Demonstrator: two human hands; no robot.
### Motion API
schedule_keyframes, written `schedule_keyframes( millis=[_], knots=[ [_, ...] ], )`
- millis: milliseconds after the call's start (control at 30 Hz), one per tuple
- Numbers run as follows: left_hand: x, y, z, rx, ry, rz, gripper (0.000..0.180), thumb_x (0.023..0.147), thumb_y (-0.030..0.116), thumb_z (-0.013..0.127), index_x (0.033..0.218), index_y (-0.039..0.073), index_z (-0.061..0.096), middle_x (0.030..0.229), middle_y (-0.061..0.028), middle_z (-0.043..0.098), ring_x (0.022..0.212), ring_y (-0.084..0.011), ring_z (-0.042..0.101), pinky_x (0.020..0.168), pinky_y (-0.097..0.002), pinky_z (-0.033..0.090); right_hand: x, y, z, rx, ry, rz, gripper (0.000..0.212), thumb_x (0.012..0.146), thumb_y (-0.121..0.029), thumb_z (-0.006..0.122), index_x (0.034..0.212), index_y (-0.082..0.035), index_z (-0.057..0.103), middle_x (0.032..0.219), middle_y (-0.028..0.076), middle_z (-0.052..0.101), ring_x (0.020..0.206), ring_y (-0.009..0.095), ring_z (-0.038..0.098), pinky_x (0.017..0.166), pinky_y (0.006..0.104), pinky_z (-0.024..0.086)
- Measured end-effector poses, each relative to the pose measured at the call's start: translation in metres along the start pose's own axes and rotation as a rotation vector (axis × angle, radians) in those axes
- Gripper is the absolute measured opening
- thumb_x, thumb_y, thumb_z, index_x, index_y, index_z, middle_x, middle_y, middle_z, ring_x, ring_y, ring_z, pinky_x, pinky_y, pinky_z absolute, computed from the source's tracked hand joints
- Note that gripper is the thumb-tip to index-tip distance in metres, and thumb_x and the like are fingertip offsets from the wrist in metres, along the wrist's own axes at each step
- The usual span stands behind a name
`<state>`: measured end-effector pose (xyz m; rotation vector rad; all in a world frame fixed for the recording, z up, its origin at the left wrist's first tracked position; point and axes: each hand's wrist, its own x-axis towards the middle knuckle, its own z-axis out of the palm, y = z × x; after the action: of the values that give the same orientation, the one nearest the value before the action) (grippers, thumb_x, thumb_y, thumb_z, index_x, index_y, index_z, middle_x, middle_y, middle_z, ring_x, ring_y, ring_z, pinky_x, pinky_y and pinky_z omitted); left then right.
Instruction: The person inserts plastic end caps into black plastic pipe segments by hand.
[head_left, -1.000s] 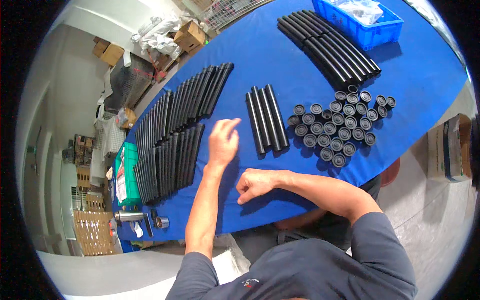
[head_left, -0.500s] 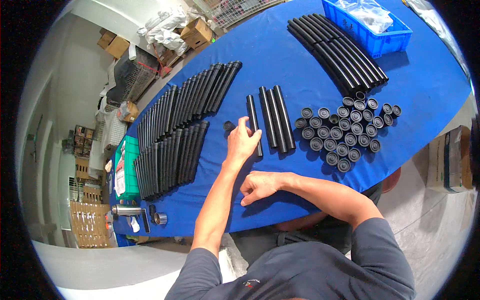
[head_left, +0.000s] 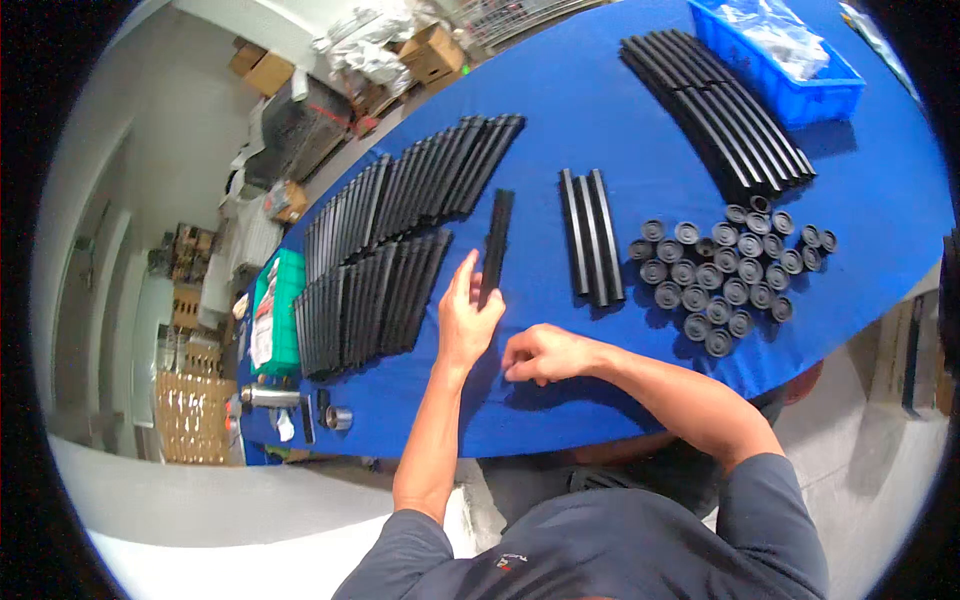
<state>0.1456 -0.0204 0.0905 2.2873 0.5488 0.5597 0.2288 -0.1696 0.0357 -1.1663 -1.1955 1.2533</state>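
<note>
My left hand (head_left: 468,320) grips a black tube (head_left: 498,235) between thumb and fingers, near its lower end. The tube points away from me, its far end tilted slightly right. My right hand (head_left: 548,355) is curled just right of it, over the blue cloth; its fingertips are blurred, and whatever they may hold is hidden. To the right, three loose black tubes (head_left: 593,240) lie side by side. Farther right sits a cluster of round black caps (head_left: 735,290). On the left are rows of black tubes with wider ends (head_left: 375,295).
A bundle of black tubes (head_left: 720,115) lies at the far right, beside a blue crate (head_left: 830,100) holding clear plastic bags. At the left edge of the blue-covered table (head_left: 560,120) are a green basket (head_left: 287,320), a metal flask (head_left: 270,397) and a phone-like dark slab (head_left: 307,420).
My left hand has taken hold of the tube and tilted it. The lone cap beside it no longer shows. My right hand has shifted slightly, and the whole view has swung left.
</note>
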Motion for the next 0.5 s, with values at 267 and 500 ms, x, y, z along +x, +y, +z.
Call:
schedule_keyframes(
  millis=[267, 500],
  knots=[
    [-0.098, 0.006, -0.047, 0.264, -0.217, -0.109, 0.035, 0.071, -0.004, 0.056, 0.106, -0.001, 0.057, 0.097, -0.0152, 0.062, 0.09, -0.0284, 0.066, 0.08, -0.0368, 0.053, -0.005, -0.012, -0.002, 0.27, -0.008, -0.094, 0.073, 0.083, -0.013, 0.072, 0.148, -0.012, 0.039, 0.079, 0.002, 0.061, 0.064, 0.008, 0.056, 0.052, 0.0251, 0.046],
    [-0.124, -0.01, -0.047, 0.18, -0.267, -0.243, 0.036, 0.071, -0.003, 0.055, 0.108, -0.001, 0.054, 0.098, -0.0172, 0.065, 0.093, -0.0284, 0.067, 0.083, -0.037, 0.052, 0.005, 0.009, 0.005, 0.045, -0.137, -0.204, 0.055, 0.083, -0.012, 0.073, 0.135, -0.01, 0.057, 0.083, 0.006, 0.065, 0.068, 0.012, 0.058, 0.064, 0.0302, 0.048]
  ],
)
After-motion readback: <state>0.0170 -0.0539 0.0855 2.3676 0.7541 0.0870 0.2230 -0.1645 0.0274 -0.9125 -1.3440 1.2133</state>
